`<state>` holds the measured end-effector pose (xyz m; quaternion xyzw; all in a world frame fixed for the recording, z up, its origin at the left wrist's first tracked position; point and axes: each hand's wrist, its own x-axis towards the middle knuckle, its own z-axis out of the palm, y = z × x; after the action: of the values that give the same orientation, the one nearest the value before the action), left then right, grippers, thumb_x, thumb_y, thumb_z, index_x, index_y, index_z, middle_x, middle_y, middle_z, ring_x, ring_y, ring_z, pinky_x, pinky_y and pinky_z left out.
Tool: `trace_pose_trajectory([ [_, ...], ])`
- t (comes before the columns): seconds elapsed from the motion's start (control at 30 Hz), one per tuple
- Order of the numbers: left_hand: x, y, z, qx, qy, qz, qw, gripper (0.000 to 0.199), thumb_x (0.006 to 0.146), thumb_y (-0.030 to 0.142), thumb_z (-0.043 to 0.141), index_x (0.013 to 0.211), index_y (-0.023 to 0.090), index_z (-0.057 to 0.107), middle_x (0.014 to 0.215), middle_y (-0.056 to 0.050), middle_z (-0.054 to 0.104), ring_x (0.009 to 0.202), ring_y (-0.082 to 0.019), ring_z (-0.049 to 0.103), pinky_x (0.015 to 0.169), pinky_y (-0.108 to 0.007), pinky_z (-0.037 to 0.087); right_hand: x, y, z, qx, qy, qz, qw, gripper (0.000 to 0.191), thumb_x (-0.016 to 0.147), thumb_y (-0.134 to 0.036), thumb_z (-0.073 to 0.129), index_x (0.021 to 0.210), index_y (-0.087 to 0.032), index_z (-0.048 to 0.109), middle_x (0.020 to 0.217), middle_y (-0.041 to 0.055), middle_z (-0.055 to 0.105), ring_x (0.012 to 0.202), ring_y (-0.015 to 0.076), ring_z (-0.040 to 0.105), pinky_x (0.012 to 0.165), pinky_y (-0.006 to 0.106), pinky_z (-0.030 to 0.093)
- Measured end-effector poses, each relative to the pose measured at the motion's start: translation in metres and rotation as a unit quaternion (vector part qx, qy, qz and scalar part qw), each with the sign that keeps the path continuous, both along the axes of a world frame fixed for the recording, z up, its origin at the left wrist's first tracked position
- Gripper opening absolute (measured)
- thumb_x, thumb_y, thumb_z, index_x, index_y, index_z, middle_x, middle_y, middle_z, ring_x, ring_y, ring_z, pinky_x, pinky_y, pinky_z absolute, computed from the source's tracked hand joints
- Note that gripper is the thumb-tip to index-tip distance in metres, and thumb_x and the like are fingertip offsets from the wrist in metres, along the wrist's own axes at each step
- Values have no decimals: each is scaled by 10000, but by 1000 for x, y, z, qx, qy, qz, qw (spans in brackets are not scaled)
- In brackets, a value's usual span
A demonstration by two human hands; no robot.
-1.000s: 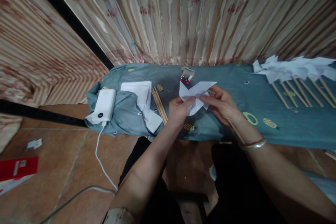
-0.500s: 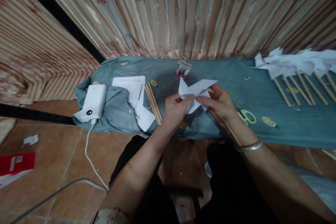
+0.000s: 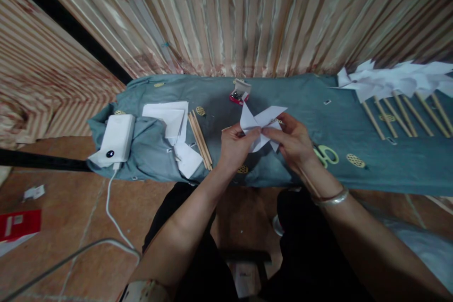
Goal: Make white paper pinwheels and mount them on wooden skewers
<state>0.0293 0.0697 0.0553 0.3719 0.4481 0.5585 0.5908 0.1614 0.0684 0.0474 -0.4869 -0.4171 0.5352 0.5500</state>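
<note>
A white paper pinwheel [image 3: 267,115] is held above the cloth-covered table between my two hands. My left hand [image 3: 235,148] pinches its left side, thumb near the centre. My right hand [image 3: 292,141] grips the right side, its thumb also pressed near the middle; the fingers behind the paper are partly hidden. A thin pale strip runs along the right wrist, and I cannot tell what it is. Just beyond the pinwheel stands a small open red box [image 3: 239,94] with shiny bits inside. Green-handled scissors [image 3: 327,155] lie beside my right wrist.
Wooden sticks [image 3: 200,141] and white paper sheets [image 3: 164,118] lie to the left. A white power bank [image 3: 118,139] with a cable sits at the table's left end. Several finished pinwheels [image 3: 396,80] on sticks lie at the right. A pleated curtain [image 3: 226,23] hangs behind the table.
The view has shifted slightly, so the table and its things appear a little farther left. Both hands keep their hold on the pinwheel, with the thumbs still near its centre.
</note>
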Motion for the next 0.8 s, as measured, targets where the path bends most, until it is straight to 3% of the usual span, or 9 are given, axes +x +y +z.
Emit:
trace_pose_trajectory([
  [0.47,-3,-1,-1,-10,-11,0,1000,100,597,209,809,683,181,768,687,15,727,631,-116,615,658,-240,475,-3,-1,3,4,-14,-6,1000,421,596,-326,830,952,-246,620,846,-5,722,759,206,670,722,354,524],
  [0.8,-4,-2,-4,-22,-8,4,1000,74,623,217,799,668,177,756,665,5,720,600,-111,601,613,-234,460,-4,-3,8,11,-36,-10,999,422,584,-308,849,945,-245,639,825,-2,748,714,205,686,649,334,544],
])
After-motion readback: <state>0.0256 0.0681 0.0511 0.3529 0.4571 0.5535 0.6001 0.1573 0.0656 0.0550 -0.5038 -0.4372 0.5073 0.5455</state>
